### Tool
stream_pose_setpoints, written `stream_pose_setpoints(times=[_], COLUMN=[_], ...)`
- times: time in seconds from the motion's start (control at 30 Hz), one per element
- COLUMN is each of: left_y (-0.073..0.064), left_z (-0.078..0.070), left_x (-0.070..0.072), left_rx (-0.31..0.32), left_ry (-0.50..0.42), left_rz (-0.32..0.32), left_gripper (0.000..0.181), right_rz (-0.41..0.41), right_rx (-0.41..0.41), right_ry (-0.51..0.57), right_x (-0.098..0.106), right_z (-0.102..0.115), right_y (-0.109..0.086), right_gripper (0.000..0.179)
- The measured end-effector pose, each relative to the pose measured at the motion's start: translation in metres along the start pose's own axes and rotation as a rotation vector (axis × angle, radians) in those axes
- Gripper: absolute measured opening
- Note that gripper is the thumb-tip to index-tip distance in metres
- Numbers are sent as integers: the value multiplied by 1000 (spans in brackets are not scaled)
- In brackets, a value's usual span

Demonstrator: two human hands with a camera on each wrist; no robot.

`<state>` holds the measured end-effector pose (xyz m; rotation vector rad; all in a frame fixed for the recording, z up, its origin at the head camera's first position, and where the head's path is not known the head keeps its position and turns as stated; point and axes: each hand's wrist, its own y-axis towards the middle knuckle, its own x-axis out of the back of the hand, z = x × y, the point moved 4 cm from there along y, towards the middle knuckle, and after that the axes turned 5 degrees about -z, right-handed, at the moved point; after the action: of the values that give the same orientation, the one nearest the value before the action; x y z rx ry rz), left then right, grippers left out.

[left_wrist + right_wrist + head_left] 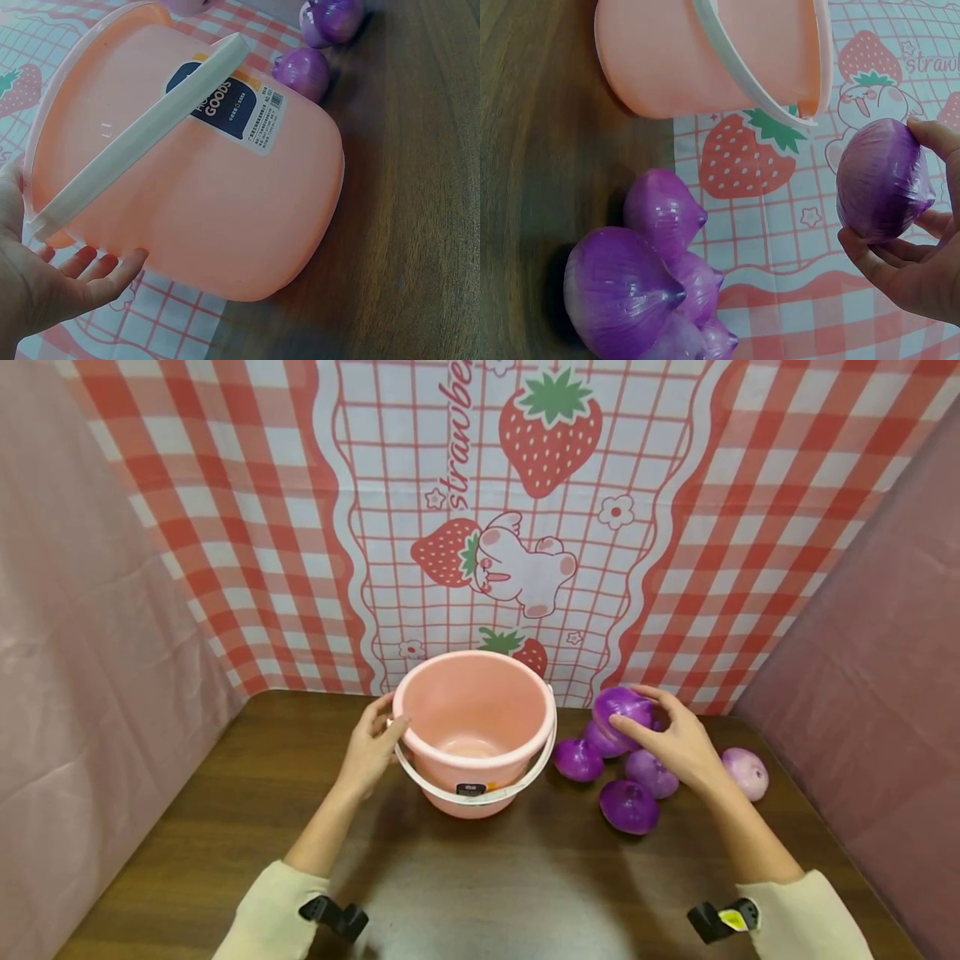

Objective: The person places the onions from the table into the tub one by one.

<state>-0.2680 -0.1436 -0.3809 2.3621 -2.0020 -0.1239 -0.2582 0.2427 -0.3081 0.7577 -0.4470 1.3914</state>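
A pink plastic bucket (474,762) with a white handle (142,142) stands upright on the table, and nothing shows inside it. My left hand (372,750) holds the bucket's left rim, its thumb at the edge and its other fingers along the outside. To the right of the bucket, my right hand (681,742) grips a purple onion (881,180) between thumb and fingers, raised off the table. Beneath and around that hand lies a cluster of purple onions, among them a dark one (630,807) at the front and a smaller one (577,760) nearest the bucket.
One paler onion (746,774) lies apart at the right, beyond my right forearm. The brown wooden table (495,893) meets a red-checked strawberry cloth (255,527) hanging at the back. Pink curtains (97,635) hang on both sides.
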Motion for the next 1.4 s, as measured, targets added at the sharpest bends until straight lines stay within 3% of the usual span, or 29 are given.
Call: stream_pose_setpoints(times=[0.27, 1.4], left_y=[-1, -1], left_z=[-1, -3], left_x=[0, 0], left_rx=[-4, 10], left_ry=[2, -1], left_rz=[3, -2], left_gripper=[51, 52], right_rz=[-1, 8], right_rx=[16, 73], right_ry=[-31, 62], right_x=[-3, -23], right_z=[6, 40], right_y=[2, 14], right_gripper=[73, 73])
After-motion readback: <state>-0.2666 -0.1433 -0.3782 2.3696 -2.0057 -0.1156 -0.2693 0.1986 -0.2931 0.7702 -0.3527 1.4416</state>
